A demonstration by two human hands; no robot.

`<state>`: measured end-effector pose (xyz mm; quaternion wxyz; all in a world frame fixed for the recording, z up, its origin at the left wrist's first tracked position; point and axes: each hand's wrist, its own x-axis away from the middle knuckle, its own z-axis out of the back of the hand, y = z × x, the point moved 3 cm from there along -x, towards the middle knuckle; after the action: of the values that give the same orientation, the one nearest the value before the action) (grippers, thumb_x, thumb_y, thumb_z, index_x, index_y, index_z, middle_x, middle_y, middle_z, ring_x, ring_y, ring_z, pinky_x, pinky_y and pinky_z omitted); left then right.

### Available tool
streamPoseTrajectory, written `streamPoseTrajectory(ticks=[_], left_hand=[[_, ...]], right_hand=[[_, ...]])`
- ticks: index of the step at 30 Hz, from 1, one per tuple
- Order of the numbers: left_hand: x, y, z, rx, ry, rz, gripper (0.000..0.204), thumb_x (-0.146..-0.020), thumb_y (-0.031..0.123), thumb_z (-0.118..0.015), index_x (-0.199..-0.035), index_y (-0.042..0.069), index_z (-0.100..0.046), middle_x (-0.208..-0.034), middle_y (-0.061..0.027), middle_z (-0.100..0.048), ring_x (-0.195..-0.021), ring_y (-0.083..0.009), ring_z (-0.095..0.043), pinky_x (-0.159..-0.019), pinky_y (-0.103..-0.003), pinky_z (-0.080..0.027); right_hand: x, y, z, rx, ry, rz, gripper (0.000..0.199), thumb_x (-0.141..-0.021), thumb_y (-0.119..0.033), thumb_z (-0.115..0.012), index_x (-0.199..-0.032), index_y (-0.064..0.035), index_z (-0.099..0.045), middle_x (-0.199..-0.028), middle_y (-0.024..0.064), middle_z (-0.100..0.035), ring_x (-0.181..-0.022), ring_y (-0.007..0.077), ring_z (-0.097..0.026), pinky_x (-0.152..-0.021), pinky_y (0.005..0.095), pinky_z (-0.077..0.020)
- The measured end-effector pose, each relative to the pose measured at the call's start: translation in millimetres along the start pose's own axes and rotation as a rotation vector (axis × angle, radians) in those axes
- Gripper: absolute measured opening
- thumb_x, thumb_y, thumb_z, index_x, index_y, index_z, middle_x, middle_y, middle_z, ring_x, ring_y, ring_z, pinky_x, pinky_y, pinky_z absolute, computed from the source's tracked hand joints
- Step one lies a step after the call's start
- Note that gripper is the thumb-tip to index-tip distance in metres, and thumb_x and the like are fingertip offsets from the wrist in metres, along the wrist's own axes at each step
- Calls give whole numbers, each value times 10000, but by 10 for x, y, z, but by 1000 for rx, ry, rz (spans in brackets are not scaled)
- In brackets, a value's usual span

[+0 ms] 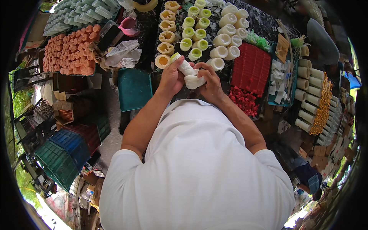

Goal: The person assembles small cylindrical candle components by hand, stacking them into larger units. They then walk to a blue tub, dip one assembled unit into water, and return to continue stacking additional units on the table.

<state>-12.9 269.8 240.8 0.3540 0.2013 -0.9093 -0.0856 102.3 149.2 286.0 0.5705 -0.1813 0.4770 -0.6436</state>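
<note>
At the table's near edge, a white, lumpy candle-like piece (186, 68) with a yellow-green end is held between my hands. My left hand (171, 78) is closed around its upper left part. The fingers of my right hand (210, 82) grip a soft-looking white wad (194, 81) at the piece's lower end; whether this is cloth or a rubbery mould I cannot tell. Just beyond my hands stand rows of candles: scalloped cream cups with orange-yellow insides (165, 48), green-topped ones (195, 53) with wicks, and plain cream cylinders (219, 52).
To the right lie stacked red pieces (251, 67), red scraps (243, 100) and a teal tray (283, 97) of white strips. On the left are an empty green tray (135, 90), crumpled plastic (124, 53), a pink jug (129, 27), orange pieces (71, 53) and crates (57, 163).
</note>
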Motion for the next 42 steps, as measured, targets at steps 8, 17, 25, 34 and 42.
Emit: streamPoseTrajectory(ticks=[8, 17, 25, 34, 42], left_hand=[[5, -164, -230, 69, 60, 39, 391, -1055, 300, -601, -1264, 8, -446, -1099, -178, -627, -1070, -352, -662, -1036, -542, -527], [174, 302, 10, 125, 68, -179, 395, -1032, 327, -628, -1230, 27, -465, -1112, -170, -606, -1074, -350, -654, -1019, -654, -534], [137, 1250, 1164, -338, 337, -425, 400, -934, 43, -700, -1253, 36, -459, -1125, -145, -589, -980, -287, -676, -826, -553, -650], [-40, 2362, 1722, -1099, 827, -751, 571, -742, 127, -794, -1233, -47, -560, -1188, -229, -678, -1032, -355, -703, -901, -440, -566], [-267, 2988, 1986, -2037, 82, -534, 627, -749, 120, -694, -1356, 33, -568, -1320, -221, -632, -1210, -412, -605, -1065, -438, -496]], right_hand=[[196, 74, 231, -15, 56, 160, 567, -631, 184, -708, -1102, -74, -523, -1300, 201, -565, -1122, 426, -660, -870, 477, -578], [239, 303, 77, -289, -29, -343, 636, -747, 174, -606, -1336, -50, -517, -1185, 156, -664, -1056, 260, -681, -931, 334, -527], [461, 708, -82, -389, -43, -696, 600, -831, 209, -540, -1378, -36, -561, -1244, 75, -630, -1139, 162, -603, -1009, 299, -487], [285, 605, -325, -330, 28, -795, 569, -863, 191, -558, -1396, -9, -553, -1289, 101, -637, -1188, 174, -611, -1039, 296, -485], [81, 564, -584, -359, 39, -807, 556, -885, 176, -582, -1409, -5, -548, -1310, 94, -635, -1193, 168, -611, -1041, 297, -483]])
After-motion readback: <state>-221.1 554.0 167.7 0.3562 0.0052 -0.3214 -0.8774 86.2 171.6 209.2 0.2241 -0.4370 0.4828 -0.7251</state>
